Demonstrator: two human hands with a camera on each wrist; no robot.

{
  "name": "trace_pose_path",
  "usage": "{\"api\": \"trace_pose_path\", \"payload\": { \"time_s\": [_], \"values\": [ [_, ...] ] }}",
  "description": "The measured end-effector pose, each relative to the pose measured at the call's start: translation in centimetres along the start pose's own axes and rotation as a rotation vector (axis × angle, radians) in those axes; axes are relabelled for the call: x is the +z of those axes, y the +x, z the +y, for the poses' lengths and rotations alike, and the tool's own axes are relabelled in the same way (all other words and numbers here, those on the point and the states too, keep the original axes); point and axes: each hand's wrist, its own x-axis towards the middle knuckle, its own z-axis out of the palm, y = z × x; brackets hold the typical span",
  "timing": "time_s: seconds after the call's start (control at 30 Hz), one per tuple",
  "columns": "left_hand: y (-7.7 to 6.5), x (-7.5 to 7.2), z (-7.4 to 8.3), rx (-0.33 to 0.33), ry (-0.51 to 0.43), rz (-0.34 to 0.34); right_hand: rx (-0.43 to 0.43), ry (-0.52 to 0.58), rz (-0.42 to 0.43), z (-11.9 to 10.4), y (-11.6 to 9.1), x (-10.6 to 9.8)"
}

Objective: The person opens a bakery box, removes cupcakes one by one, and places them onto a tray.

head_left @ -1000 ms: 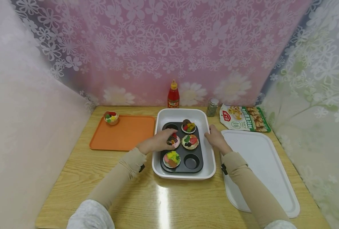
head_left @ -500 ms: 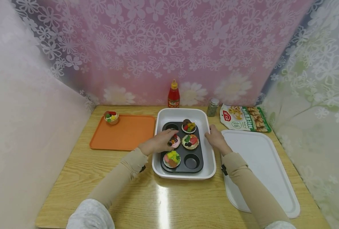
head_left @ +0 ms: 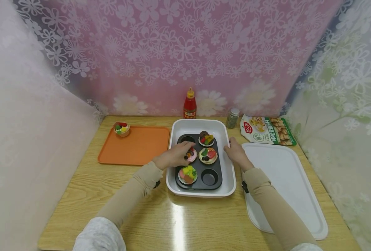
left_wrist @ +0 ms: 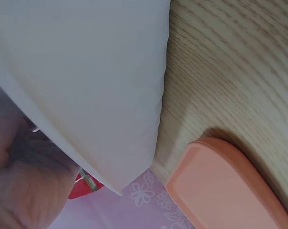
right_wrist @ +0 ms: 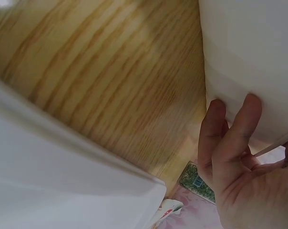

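In the head view a dark muffin pan lies inside a white basin. My left hand reaches over the basin's left rim, its fingers and thumb around a pink-edged fruit tart in the middle-left cup. Other fruit tarts sit in the near-left cup, the middle-right cup and the far-right cup. My right hand grips the basin's right rim. The right wrist view shows its fingers against the outer wall. The basin's wall partly hides my left hand in its wrist view.
An orange tray at the left bears another small tart. A white tray lies right of the basin. Behind stand a red sauce bottle and a spice jar, with a food packet lying beside them.
My left hand has shifted slightly rightward and its fingers have spread a little, so more of the pink-edged tart shows. My right hand stays on the rim.
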Motion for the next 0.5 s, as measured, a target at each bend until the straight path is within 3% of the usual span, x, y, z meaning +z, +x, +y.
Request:
{"api": "trace_pose_path", "payload": {
  "time_s": [0.5],
  "values": [
    [0.22,0.01,-0.88,0.032,-0.085,0.019,-0.001,0.014,-0.002,0.07,-0.19,0.02]
  ]
}}
